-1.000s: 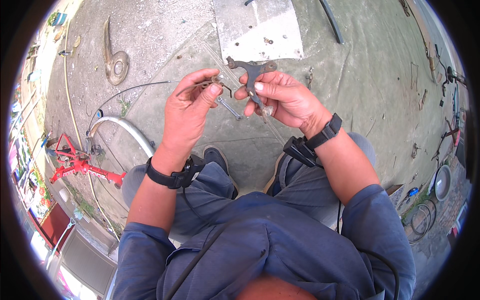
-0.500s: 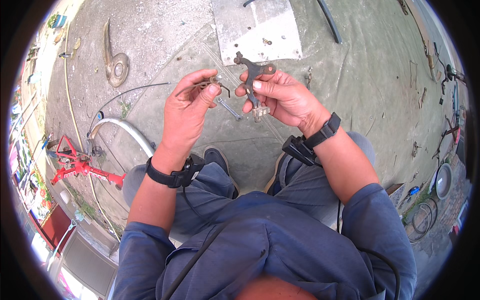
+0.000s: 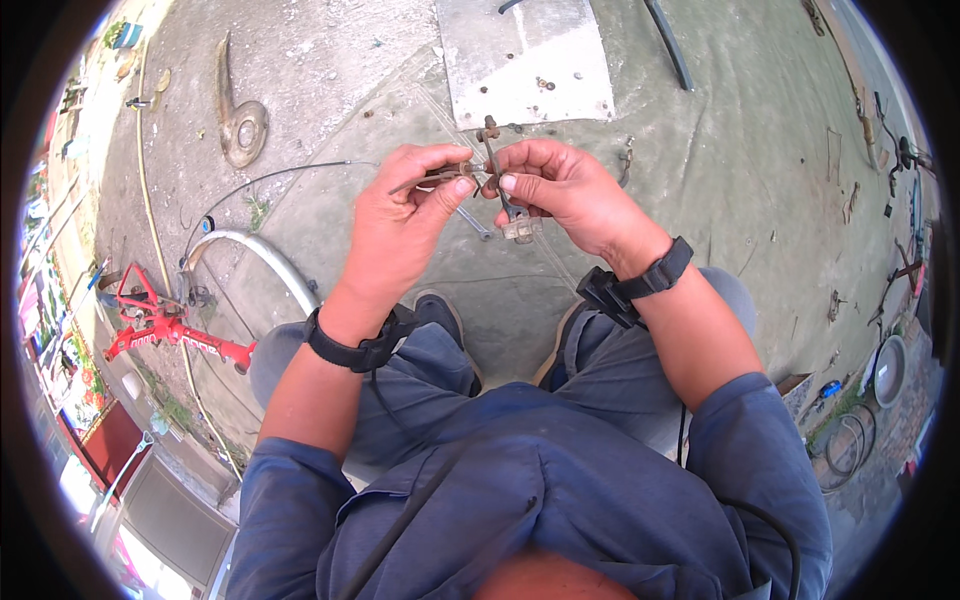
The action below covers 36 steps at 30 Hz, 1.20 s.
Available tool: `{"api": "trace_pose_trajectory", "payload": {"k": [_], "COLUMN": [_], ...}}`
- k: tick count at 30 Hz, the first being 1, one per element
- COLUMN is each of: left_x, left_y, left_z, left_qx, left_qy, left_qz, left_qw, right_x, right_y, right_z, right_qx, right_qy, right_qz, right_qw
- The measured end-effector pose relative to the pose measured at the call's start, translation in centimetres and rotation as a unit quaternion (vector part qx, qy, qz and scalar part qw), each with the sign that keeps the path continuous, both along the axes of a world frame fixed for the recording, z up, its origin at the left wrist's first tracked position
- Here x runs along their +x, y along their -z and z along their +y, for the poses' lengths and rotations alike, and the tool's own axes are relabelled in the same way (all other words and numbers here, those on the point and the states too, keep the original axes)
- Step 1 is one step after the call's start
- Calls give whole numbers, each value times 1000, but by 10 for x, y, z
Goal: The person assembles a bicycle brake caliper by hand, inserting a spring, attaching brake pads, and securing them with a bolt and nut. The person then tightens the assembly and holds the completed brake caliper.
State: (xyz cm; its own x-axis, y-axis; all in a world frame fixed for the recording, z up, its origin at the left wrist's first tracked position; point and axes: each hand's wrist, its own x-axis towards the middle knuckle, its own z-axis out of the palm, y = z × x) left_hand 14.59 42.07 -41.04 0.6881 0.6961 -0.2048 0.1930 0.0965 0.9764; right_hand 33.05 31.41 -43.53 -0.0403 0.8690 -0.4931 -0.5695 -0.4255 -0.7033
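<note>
My left hand (image 3: 405,215) pinches a thin bent wire spring (image 3: 418,182) with a small bolt between thumb and fingers. In my right hand (image 3: 575,195) is a dark, worn bicycle brake caliper arm (image 3: 491,148), turned nearly edge-on. A pale block, apparently the brake shoe (image 3: 521,230), sits at the arm's lower end. The bolt end meets the arm's middle, or comes very close; fingers hide the exact contact. Just below the hands, a small wrench (image 3: 474,222) lies on the ground sheet.
A pale board (image 3: 525,70) with several small nuts and bolts lies ahead. To the left are a red bicycle frame (image 3: 165,330), a curved silver fender (image 3: 255,245) and a black cable (image 3: 270,178). A metal basin (image 3: 888,370) and coiled wire (image 3: 850,445) lie far right.
My left hand has moved right, bringing the spring and bolt up to the brake arm. My right hand has turned the arm from broadside to nearly edge-on.
</note>
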Motion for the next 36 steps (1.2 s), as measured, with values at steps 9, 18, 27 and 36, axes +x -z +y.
{"api": "trace_pose_trajectory", "payload": {"k": [9, 18, 27, 36], "left_x": [0, 0, 3, 7], "left_y": [2, 1, -4, 0], "left_z": [-2, -3, -7, -6], "left_qx": [58, 47, -99, -44], "left_qy": [25, 19, -14, -18], "left_qz": [10, 21, 22, 9], "left_qw": [998, 998, 995, 999], "right_x": [-2, 0, 1, -7], "right_y": [0, -3, -5, -2], "right_z": [-2, -3, -3, -5], "right_qx": [7, -3, 1, -8], "right_qy": [-9, -26, -7, 47], "right_qz": [-56, -109, -110, -34], "right_qw": [998, 994, 994, 998]}}
